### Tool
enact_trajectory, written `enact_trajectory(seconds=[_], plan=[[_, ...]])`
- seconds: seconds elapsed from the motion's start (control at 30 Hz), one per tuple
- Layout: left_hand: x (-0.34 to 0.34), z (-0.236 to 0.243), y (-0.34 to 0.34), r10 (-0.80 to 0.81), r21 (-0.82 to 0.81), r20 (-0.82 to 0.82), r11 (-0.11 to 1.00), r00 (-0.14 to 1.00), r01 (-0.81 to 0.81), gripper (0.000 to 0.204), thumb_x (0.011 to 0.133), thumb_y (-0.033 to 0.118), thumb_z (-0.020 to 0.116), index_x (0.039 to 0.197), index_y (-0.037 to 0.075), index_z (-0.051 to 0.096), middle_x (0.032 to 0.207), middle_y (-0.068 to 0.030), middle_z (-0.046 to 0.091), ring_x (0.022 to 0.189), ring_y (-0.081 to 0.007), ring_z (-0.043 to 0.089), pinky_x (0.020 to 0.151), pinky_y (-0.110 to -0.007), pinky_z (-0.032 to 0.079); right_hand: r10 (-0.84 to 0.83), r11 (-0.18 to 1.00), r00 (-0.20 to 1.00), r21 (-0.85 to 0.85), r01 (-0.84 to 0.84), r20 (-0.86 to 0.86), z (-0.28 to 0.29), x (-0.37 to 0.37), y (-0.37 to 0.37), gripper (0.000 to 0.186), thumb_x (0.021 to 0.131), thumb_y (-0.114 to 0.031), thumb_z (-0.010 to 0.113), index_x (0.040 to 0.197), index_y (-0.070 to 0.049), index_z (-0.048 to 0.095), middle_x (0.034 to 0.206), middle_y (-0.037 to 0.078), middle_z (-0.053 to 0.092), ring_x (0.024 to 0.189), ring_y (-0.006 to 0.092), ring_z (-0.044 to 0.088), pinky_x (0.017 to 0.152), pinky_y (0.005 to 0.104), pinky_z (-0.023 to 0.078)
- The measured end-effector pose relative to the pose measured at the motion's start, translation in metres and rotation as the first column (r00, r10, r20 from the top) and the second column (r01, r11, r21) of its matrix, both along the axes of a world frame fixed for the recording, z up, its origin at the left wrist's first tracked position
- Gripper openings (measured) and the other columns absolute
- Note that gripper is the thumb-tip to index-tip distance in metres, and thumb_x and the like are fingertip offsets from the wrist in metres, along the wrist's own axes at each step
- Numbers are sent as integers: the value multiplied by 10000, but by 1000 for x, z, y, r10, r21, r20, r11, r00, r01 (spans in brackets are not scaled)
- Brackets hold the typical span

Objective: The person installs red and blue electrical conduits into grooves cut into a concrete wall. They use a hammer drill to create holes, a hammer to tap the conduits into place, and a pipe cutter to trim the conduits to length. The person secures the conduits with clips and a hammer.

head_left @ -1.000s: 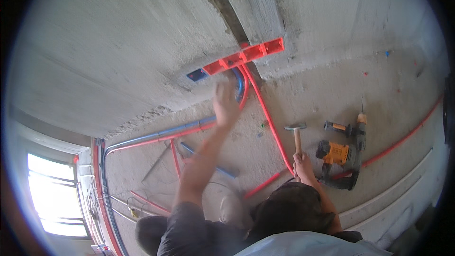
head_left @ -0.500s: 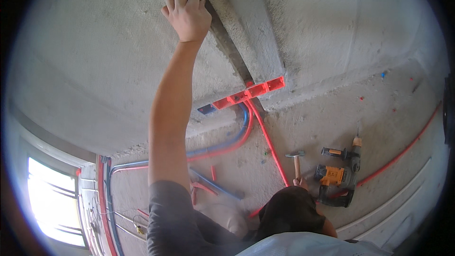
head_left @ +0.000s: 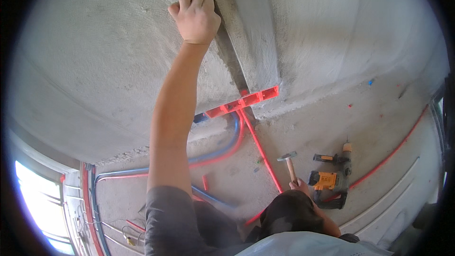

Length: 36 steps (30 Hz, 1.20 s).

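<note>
The two hands are staying well apart: the left hand [head_left: 196, 16] is resting high on the wall [head_left: 118, 66], its fingers curling over the left edge of the dark groove [head_left: 227, 52], probably feeling that edge or steadying on it. The fingertips are facing away from the view, so whether they are pinching anything I cannot tell. The right hand [head_left: 301, 187] is closing round the hammer [head_left: 291, 169] low on its handle, leaving the head free above the floor [head_left: 313, 128]; that grip is perhaps simply keeping the tool ready while the other arm is working alone. Near the wall's lower edge, a row of red boxes [head_left: 241, 102] is sitting across the groove, with a blue box [head_left: 200, 118] at its left end, seemingly so that pipes can be meeting them there. A blue pipe [head_left: 234, 135] is bending up toward the row, a red one is curving beside it, and a straight red pipe [head_left: 262, 154] is running from the row across the floor toward the right hand. The drill [head_left: 327, 180] is lying just right of the hammer, apparently set down within easy reach, while a loose blue length [head_left: 211, 196] is lying beyond the left elbow.
</note>
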<state>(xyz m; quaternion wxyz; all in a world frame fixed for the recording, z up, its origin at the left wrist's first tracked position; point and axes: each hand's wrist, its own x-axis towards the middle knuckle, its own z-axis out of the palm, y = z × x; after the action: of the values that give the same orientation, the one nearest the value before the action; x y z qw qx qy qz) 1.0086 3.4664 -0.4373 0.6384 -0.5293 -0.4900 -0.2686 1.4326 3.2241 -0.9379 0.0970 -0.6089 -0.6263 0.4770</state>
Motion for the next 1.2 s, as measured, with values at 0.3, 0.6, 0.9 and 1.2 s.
enact_trajectory(seconds=[0.3, 0.6, 0.9, 1.2], plan=[[3, 5, -23, -160, -84, 107, 982, 981, 170, 203, 770, 125, 725, 973, 134, 731, 1039, 27, 645, 1035, -225, 556, 886, -436, 364, 191, 902, 802, 423, 84, -567, 266, -62, 61, 371, 1029, -127, 562, 1368, 20, 534, 748, 30, 580, 597, 94, 535, 547, 293, 467], [-2, 15, -20, -120, -136, 4, 983, 993, 120, 179, 795, 181, 762, 973, 190, 757, 1053, 57, 673, 1060, -222, 570, 910, -462, 365, 240, 814, 682, 526, 247, -691, 274, -120, 86, 385, 1046, -130, 565, 1411, -15, 525, 717, -48, 492, 553, 27, 432, 483, 213, 378], [33, -164, -66, -335, -241, 291, 881, 896, 407, 228, 823, 169, 754, 1048, 157, 713, 1077, -32, 706, 1052, -281, 602, 939, -535, 408, 12, 927, 993, 373, 33, -117, 132, -25, 53, 357, 1011, -206, 604, 1268, 27, 522, 892, 260, 672, 802, 442, 668, 707, 496, 530], [164, -470, -79, 360, -506, 832, 179, 422, 844, 204, 863, 102, 616, 1025, 72, 738, 1088, -193, 702, 985, -401, 688, 852, -493, 551, 114, 993, 984, 22, -118, 136, 72, -8, 20, 315, 1014, -192, 546, 1188, 57, 463, 908, 306, 689, 839, 497, 684, 756, 601, 525]])
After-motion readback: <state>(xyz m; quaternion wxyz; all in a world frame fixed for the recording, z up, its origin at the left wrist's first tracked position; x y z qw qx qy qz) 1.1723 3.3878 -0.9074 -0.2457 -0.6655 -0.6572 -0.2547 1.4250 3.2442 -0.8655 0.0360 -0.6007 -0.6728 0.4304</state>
